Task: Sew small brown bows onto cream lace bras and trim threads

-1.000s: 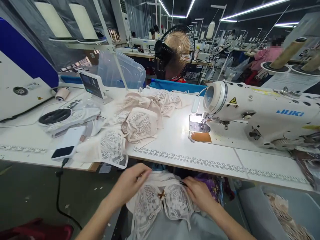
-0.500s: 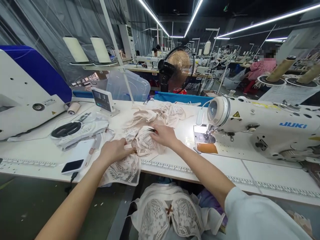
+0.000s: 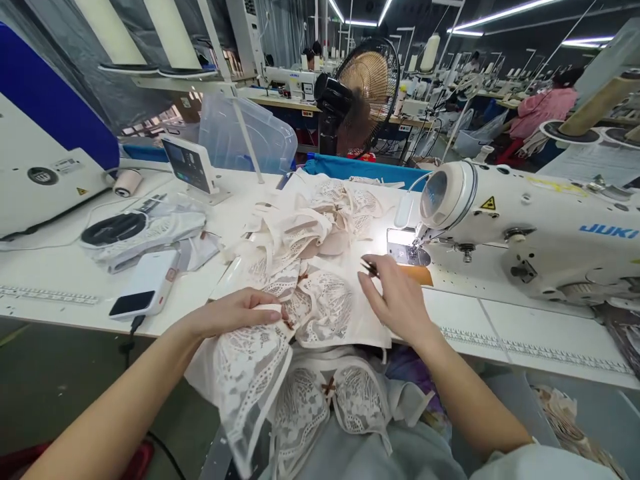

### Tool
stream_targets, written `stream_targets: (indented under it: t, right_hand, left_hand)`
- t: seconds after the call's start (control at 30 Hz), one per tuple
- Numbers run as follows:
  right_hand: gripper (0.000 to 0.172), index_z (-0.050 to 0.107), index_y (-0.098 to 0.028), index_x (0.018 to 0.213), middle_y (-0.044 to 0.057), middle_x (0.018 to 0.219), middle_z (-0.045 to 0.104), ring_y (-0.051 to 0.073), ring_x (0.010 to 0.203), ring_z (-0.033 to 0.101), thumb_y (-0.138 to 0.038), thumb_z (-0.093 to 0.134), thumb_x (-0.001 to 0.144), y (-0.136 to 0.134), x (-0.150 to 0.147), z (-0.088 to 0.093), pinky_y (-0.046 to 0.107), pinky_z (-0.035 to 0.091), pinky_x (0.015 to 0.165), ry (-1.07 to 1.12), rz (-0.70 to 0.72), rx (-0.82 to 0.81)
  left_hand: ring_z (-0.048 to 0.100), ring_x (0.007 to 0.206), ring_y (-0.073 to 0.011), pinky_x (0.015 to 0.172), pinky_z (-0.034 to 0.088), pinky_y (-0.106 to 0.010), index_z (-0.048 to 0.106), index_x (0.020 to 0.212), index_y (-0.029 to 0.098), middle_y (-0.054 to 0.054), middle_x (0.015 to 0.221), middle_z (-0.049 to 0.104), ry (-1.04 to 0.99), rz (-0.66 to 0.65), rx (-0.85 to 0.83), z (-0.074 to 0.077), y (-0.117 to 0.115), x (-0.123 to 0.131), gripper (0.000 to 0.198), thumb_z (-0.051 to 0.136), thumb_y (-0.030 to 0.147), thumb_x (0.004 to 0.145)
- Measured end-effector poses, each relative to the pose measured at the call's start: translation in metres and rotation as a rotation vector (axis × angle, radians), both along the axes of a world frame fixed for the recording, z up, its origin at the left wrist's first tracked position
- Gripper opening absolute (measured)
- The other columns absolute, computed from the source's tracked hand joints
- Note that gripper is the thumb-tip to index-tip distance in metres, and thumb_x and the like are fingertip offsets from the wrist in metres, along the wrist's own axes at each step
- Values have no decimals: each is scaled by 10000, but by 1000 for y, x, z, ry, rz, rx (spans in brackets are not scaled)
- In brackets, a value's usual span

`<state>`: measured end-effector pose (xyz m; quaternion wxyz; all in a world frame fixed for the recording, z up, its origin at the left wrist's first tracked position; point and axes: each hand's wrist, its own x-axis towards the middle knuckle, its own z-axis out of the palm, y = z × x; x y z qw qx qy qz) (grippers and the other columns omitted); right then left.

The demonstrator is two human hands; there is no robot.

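My left hand [image 3: 245, 312] pinches a white lace bra [image 3: 250, 373] near its brown centre bow; one cup hangs over the table edge. Beside it, another lace cup [image 3: 327, 307] lies spread at the table's front. My right hand [image 3: 395, 293] is just right of this cup, curled around small dark thread snips [image 3: 369, 267] whose tips point left. More pale lace bras [image 3: 310, 227] are heaped behind both hands. A further bra with a brown bow [image 3: 327, 393] rests on my lap below the table edge.
A lit JUKI sewing machine [image 3: 530, 233] stands at the right. On the left are a white power bank [image 3: 146, 285], a black ring-shaped item [image 3: 114, 229], a small display [image 3: 187, 165] and a thread spool [image 3: 127, 183]. Behind stands a fan [image 3: 367, 93]; a person in pink [image 3: 545, 110] sits farther back.
My right hand has moved right, off the lace, with the snips. My left hand has drawn the bra forward over the edge, and the lace cups are spread wider. The view has tilted down.
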<state>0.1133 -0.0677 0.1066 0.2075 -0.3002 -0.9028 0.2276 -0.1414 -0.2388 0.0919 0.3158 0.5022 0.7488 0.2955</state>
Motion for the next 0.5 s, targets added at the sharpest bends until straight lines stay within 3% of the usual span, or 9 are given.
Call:
stream_targets:
  t: [0.1, 0.17, 0.3, 0.5]
  right_hand:
    - [364, 505, -208, 1208, -2, 794, 649, 174, 685, 599, -425, 243, 1080, -25, -14, 13, 271, 358, 627, -126, 276, -136]
    - [339, 508, -207, 1135, -11, 776, 638, 170, 672, 582, -422, 251, 1086, -35, -31, 15, 266, 320, 607, -235, 372, -161]
    - [370, 537, -195, 1037, 35, 872, 664, 192, 773, 591, -446, 269, 1081, -32, -60, 6, 273, 275, 607, -382, 351, -133]
    - [319, 557, -210, 924, 10, 869, 661, 173, 816, 582, -440, 376, 1051, -25, -70, 2, 262, 319, 660, -315, 345, -283]
  left_hand:
    - [678, 712, -260, 635, 559, -336, 771, 817, 229, -60, 697, 701, -102, -139, -166, -1, -1, 2, 504, 643, 710, 741]
    - [669, 712, -254, 625, 545, -323, 766, 839, 224, -58, 716, 698, -154, -150, -207, 2, -1, 1, 515, 619, 711, 763]
    - [639, 684, -244, 586, 509, -307, 751, 833, 233, -50, 712, 679, -203, -158, -220, 12, -1, 0, 491, 628, 702, 756]
    - [533, 587, -183, 527, 435, -278, 719, 785, 227, -21, 642, 587, -241, -183, -199, 18, 2, 6, 448, 638, 667, 771]
